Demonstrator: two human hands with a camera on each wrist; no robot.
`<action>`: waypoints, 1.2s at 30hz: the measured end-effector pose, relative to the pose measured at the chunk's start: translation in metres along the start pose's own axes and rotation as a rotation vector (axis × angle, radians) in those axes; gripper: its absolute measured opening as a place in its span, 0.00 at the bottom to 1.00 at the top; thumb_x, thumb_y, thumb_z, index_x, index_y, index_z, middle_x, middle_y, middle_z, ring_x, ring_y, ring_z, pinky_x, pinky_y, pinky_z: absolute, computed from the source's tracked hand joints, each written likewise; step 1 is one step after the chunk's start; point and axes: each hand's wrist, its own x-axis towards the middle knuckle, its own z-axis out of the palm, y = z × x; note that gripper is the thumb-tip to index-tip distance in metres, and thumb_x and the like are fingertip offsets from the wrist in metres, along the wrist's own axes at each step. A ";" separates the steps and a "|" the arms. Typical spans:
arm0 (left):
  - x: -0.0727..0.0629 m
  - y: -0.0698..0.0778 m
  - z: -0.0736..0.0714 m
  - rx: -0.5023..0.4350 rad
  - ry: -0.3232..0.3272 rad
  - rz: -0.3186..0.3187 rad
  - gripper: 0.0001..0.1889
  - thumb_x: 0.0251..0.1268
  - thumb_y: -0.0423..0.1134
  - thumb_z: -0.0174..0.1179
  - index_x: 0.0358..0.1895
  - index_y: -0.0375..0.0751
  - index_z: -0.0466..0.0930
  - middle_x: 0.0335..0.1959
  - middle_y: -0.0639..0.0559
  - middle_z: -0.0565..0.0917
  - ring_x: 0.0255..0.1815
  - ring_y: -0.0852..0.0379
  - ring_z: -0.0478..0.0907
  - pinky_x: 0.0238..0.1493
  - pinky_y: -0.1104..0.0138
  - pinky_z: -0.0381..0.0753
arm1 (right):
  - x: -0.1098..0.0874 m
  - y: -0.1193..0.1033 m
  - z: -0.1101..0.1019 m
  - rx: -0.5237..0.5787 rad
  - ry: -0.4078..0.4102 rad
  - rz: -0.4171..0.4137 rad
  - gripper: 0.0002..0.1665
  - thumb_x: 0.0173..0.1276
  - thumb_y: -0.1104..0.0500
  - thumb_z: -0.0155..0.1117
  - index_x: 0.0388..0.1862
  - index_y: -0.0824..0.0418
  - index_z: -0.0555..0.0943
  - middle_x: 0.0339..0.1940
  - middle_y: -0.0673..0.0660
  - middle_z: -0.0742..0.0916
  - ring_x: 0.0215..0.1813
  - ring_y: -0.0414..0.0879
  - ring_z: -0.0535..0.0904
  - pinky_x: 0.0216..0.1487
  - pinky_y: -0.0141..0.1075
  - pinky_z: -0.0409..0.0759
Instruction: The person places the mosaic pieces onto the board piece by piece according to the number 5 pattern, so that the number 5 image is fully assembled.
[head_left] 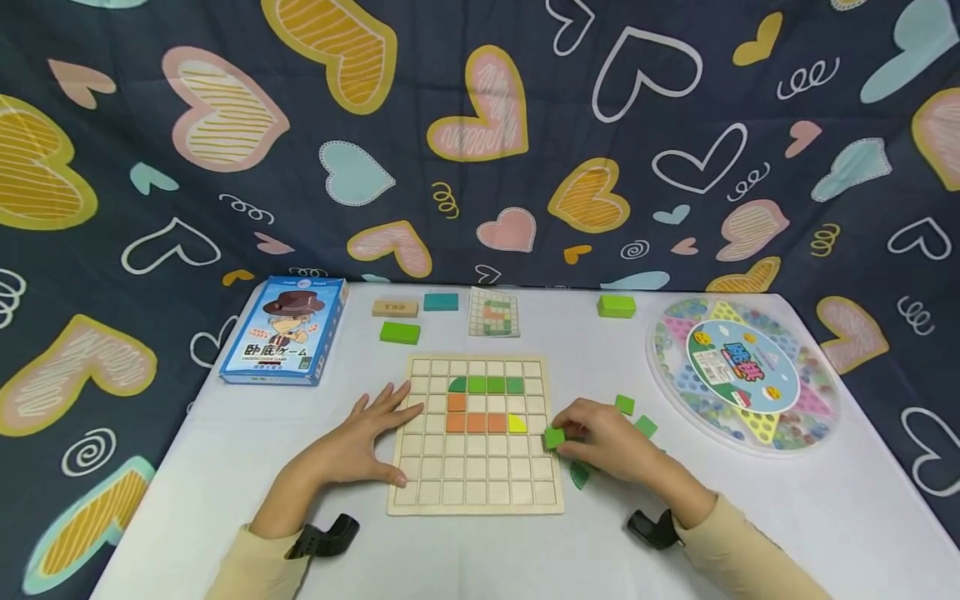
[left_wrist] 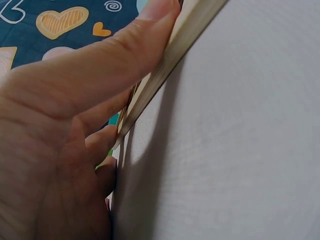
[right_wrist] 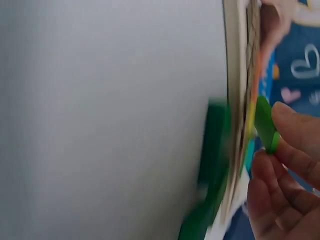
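A wooden grid board [head_left: 480,496] lies in front of me. In its upper half sit a row of green tiles [head_left: 496,384], several orange tiles [head_left: 476,423] and a yellow rounded-corner tile [head_left: 517,424]. My left hand [head_left: 348,446] rests along the board's left edge, fingers spread, thumb at the lower left side. At the right edge, my right hand [head_left: 611,437] pinches a green square tile [head_left: 554,438] between thumb and fingers. The right wrist view shows that green tile [right_wrist: 266,125] held up beside the board. A dark green rounded tile [head_left: 579,476] lies below this hand.
More loose green tiles [head_left: 624,404] lie right of the right hand. Behind the board are a pattern card [head_left: 493,312], a teal block [head_left: 441,302], a wooden block [head_left: 395,309] and green blocks [head_left: 400,332]. A blue game box [head_left: 285,331] stands left, a round marble game [head_left: 742,375] right.
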 end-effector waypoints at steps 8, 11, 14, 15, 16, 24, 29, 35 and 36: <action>0.002 -0.002 0.003 0.002 -0.010 0.005 0.56 0.32 0.63 0.72 0.71 0.47 0.61 0.77 0.43 0.46 0.77 0.36 0.39 0.70 0.36 0.34 | 0.020 -0.023 0.025 -0.127 -0.023 -0.106 0.15 0.58 0.53 0.70 0.43 0.56 0.82 0.35 0.45 0.80 0.33 0.35 0.71 0.35 0.27 0.74; 0.002 -0.001 0.003 -0.001 -0.006 -0.002 0.56 0.31 0.62 0.73 0.71 0.47 0.62 0.77 0.43 0.46 0.77 0.37 0.39 0.70 0.37 0.34 | 0.025 -0.024 0.031 -0.188 -0.024 -0.127 0.15 0.59 0.52 0.70 0.43 0.56 0.82 0.37 0.45 0.80 0.35 0.34 0.72 0.38 0.27 0.76; 0.002 -0.001 0.002 -0.003 -0.002 -0.003 0.56 0.31 0.62 0.73 0.71 0.47 0.61 0.77 0.43 0.46 0.77 0.37 0.39 0.70 0.37 0.33 | 0.026 -0.024 0.032 -0.198 -0.022 -0.134 0.16 0.59 0.51 0.70 0.44 0.55 0.82 0.40 0.46 0.80 0.38 0.34 0.73 0.42 0.29 0.78; 0.002 -0.001 0.001 -0.004 -0.003 -0.003 0.56 0.31 0.62 0.73 0.72 0.48 0.61 0.78 0.43 0.46 0.77 0.37 0.39 0.70 0.37 0.33 | 0.025 -0.024 0.030 -0.187 -0.020 -0.128 0.17 0.59 0.51 0.70 0.45 0.55 0.82 0.40 0.46 0.80 0.38 0.34 0.73 0.42 0.30 0.78; 0.002 -0.001 0.001 -0.003 -0.004 -0.004 0.56 0.31 0.62 0.73 0.72 0.48 0.61 0.78 0.43 0.46 0.77 0.37 0.38 0.70 0.37 0.33 | 0.023 -0.022 0.027 -0.164 -0.013 -0.119 0.18 0.59 0.51 0.70 0.46 0.56 0.81 0.41 0.46 0.80 0.38 0.35 0.74 0.42 0.31 0.78; 0.000 0.000 -0.001 -0.007 -0.003 -0.004 0.56 0.31 0.61 0.73 0.71 0.46 0.61 0.77 0.43 0.46 0.77 0.36 0.38 0.70 0.37 0.33 | -0.011 0.029 -0.018 -0.089 0.209 0.041 0.17 0.60 0.59 0.69 0.47 0.61 0.81 0.42 0.53 0.84 0.43 0.47 0.81 0.44 0.41 0.81; 0.000 0.001 -0.001 -0.007 -0.008 -0.015 0.55 0.31 0.61 0.73 0.71 0.47 0.62 0.77 0.43 0.46 0.77 0.36 0.38 0.70 0.38 0.32 | -0.032 0.065 -0.035 -0.125 0.220 0.230 0.19 0.58 0.61 0.70 0.49 0.63 0.81 0.42 0.57 0.83 0.42 0.50 0.80 0.42 0.44 0.79; 0.000 -0.001 0.000 -0.011 0.000 -0.013 0.56 0.31 0.61 0.73 0.71 0.48 0.62 0.77 0.44 0.46 0.77 0.36 0.38 0.70 0.38 0.32 | -0.026 0.070 -0.036 -0.141 0.171 0.272 0.14 0.60 0.62 0.67 0.45 0.64 0.81 0.39 0.56 0.82 0.40 0.48 0.77 0.39 0.42 0.77; 0.001 -0.001 0.001 -0.010 -0.003 -0.011 0.55 0.31 0.62 0.73 0.71 0.48 0.62 0.78 0.44 0.46 0.77 0.36 0.38 0.70 0.38 0.32 | -0.025 0.066 -0.035 -0.141 0.184 0.267 0.14 0.59 0.63 0.67 0.45 0.63 0.81 0.38 0.56 0.82 0.39 0.47 0.78 0.39 0.41 0.77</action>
